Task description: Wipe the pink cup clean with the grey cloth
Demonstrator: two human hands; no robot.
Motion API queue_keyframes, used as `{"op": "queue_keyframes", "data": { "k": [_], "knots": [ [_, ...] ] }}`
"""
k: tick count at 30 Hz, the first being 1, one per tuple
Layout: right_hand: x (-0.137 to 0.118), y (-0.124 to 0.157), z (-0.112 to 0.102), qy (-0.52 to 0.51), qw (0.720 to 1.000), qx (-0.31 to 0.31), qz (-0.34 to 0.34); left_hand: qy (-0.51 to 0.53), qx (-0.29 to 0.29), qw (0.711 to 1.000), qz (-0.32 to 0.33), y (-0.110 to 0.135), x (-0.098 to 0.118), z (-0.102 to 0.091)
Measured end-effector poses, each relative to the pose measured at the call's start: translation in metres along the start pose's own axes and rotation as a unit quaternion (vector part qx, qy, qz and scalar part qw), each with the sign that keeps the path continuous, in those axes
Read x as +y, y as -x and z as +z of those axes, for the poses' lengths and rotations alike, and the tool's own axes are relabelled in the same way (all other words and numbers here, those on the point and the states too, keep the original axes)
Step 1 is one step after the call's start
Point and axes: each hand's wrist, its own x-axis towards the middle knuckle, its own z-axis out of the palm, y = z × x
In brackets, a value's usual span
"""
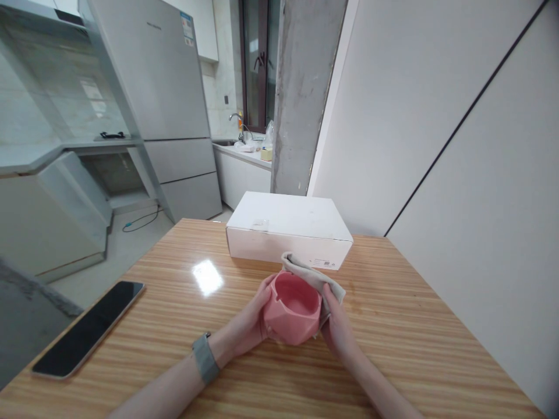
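A pink faceted ashtray [292, 323] with notches in its rim is tilted so that its hollow faces me, above the wooden table. My left hand [251, 323] is closed around its left side, thumb near the rim. In my right hand [337, 326] is a folded light grey cloth [311, 274], pressed against the ashtray's right side and lying along its far rim. The right thumb rests on top of the cloth; the other right fingers are largely hidden behind it.
Just beyond my hands a white box [283, 238] lies on the wooden table [183, 331]. A black phone [89, 329] rests by the left edge. A white wall [458, 192] borders the right side. Farther back stand a fridge [174, 93] and a sink counter [244, 154].
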Motion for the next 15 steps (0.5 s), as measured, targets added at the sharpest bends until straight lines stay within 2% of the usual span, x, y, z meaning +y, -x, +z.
{"op": "queue_keyframes", "data": {
  "k": [3, 6, 9, 13, 15],
  "knots": [
    [-0.009, 0.004, 0.006, -0.02, 0.998, -0.031, 0.05, -0.012, -0.044, 0.999, -0.007, 0.002, -0.005, -0.005],
    [-0.009, 0.004, 0.006, -0.014, 0.998, -0.02, 0.051, -0.022, -0.061, 0.997, -0.032, 0.001, -0.004, -0.007],
    [-0.004, 0.0, 0.003, -0.011, 0.999, -0.002, 0.041, -0.023, -0.04, 0.998, -0.034, -0.001, 0.001, -0.004],
    [0.005, -0.004, -0.006, 0.004, 1.0, 0.014, 0.024, -0.022, -0.016, 1.0, 0.003, -0.002, 0.006, 0.004],
    [0.01, -0.005, -0.01, 0.016, 1.0, 0.024, -0.007, -0.014, -0.011, 0.999, 0.031, -0.002, 0.006, 0.008]
  ]
}}
